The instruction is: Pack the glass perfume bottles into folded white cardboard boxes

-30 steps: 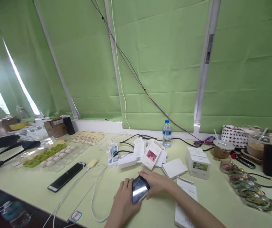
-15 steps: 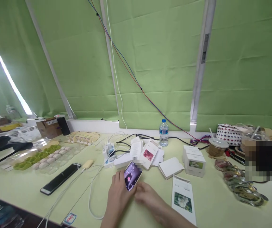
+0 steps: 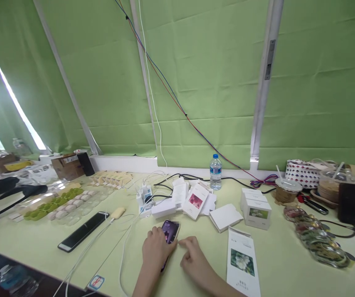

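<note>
A smartphone (image 3: pixel 171 230) with a lit purple lock screen is tilted low over the table in front of me. My left hand (image 3: pixel 156 248) lies across it and grips it by its sides, covering much of the screen. Just right of the phone is my right hand (image 3: pixel 195 259), holding nothing. Its index finger points toward the phone's edge, while the other fingers are partly curled. To the right of that hand lies a flat white box (image 3: pixel 242 262) with a white flower picture.
Behind the phone are white boxes (image 3: pixel 195 201), a power strip (image 3: pixel 144 200) with cables and a water bottle (image 3: pixel 215 172). A second phone (image 3: pixel 83 232) lies left. Stacked boxes (image 3: pixel 254 208), a drink cup (image 3: pixel 287 190) and bagged coils (image 3: pixel 318 239) occupy the right.
The phone has come down toward the table, its screen now mostly under my left hand. My right hand has moved off the phone's lower edge, its index finger now extended.
</note>
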`<state>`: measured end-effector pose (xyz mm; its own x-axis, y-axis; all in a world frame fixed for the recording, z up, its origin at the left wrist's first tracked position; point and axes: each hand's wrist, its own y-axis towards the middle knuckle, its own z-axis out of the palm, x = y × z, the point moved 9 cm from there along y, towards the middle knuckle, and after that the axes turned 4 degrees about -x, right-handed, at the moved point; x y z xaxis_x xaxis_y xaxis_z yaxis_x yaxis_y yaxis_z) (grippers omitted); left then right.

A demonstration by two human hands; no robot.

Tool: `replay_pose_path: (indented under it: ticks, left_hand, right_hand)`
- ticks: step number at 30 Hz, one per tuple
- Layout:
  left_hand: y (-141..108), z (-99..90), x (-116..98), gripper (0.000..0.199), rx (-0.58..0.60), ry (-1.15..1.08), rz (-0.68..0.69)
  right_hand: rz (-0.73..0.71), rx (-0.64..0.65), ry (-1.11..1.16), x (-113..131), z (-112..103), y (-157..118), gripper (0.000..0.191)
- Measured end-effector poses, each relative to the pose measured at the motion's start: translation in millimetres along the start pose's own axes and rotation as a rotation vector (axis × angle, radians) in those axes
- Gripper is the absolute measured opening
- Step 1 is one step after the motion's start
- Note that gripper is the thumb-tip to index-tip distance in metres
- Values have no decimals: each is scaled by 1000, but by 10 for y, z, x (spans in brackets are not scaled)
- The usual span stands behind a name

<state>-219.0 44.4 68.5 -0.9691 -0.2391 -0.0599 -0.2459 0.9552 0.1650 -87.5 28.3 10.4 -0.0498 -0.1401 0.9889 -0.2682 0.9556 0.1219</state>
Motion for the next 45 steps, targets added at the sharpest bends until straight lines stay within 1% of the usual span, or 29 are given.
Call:
replay_pose_path:
  ticks: [2, 3, 4, 7, 9, 10, 12, 15, 16, 19, 20, 22, 24, 26, 28, 29, 30, 31, 32, 33, 34, 35, 36, 37, 39, 40, 43, 45]
  left_hand:
    - [32, -5, 45, 55, 14, -38, 2]
    - [50, 2, 105, 56, 31, -92, -4]
    - [66, 14, 190, 57, 53, -164, -12]
    - [75, 110, 517, 57, 166, -475, -38]
    - [51, 160, 686, 50, 225, -650, -1]
    - [36, 170, 752, 50, 234, -715, 18]
    - [13, 191, 820, 50, 244, -775, 51]
    - [30, 216, 775, 45, 223, -716, 81]
    - [55, 219, 758, 42, 198, -661, 62]
    - [131, 178, 736, 34, 95, -471, -52]
    - [141, 148, 722, 32, 67, -427, -83]
    - [129, 78, 651, 30, 33, -372, -103]
    - [76, -19, 546, 29, -4, -305, -102]
    - [-11, -146, 374, 29, -72, -220, -78]
    - [-127, -261, 91, 31, -144, -201, -8]
    - [-191, -267, -94, 30, -135, -263, 46]
    - [-259, -231, -309, 28, -81, -367, 113]
    - [-331, -157, -524, 26, 7, -467, 162]
    - [-407, -49, -733, 25, 125, -549, 192]
    - [-482, 51, -938, 29, 227, -604, 223]
    - [-553, 120, -1153, 39, 299, -636, 290]
    - [-602, 151, -1348, 50, 329, -679, 360]
    - [-626, 155, -1511, 58, 331, -736, 415]
    - [-634, 140, -1654, 59, 317, -786, 473]
    - [-612, 136, -1855, 59, 310, -818, 527]
    - [-585, 144, -1916, 60, 314, -820, 520]
    - [-507, 154, -2003, 63, 318, -854, 459]
    - [-484, 152, -2011, 61, 313, -960, 422]
  right_hand:
    - [-181, 81, -147, 163, -19, -157, 49]
    - [-271, 134, -216, 247, -45, -248, 49]
    - [-344, 129, -278, 325, -144, -326, 48]
    - [-540, -23, -462, 566, -653, -519, 40]
    - [-604, -98, -517, 649, -1013, -606, 36]
    - [-621, -169, -524, 675, -1211, -642, 33]
    - [-650, -246, -555, 683, -1498, -703, 30]
    - [-633, -368, -567, 658, -1804, -747, 25]
    - [-606, -402, -567, 648, -1878, -743, 24]
    - [-501, -469, -575, 630, -2045, -690, 24]
    - [-454, -481, -586, 617, -2093, -661, 25]
    - [-333, -471, -641, 543, -2176, -589, 28]
    - [-198, -445, -720, 411, -2259, -523, 30]
    - [-94, -452, -800, 277, -2364, -486, 34]
    - [-35, -439, -846, 164, -2431, -450, 38]
    - [-15, -401, -843, 109, -2432, -423, 39]
    - [2, -337, -816, 54, -2404, -391, 38]
    - [15, -262, -766, 6, -2354, -359, 37]
    - [23, -189, -698, -30, -2293, -332, 36]
    - [31, -128, -620, -58, -2231, -309, 35]
    - [40, -92, -538, -80, -2183, -292, 34]
    - [51, -81, -455, -102, -2152, -279, 35]
    - [67, -90, -373, -132, -2139, -270, 36]
    - [84, -109, -294, -171, -2137, -265, 37]
    - [115, -149, -152, -267, -2153, -268, 40]
    - [122, -168, -97, -312, -2170, -274, 42]
    - [107, -222, -15, -380, -2254, -295, 48]
    - [84, -261, -16, -364, -2323, -306, 53]
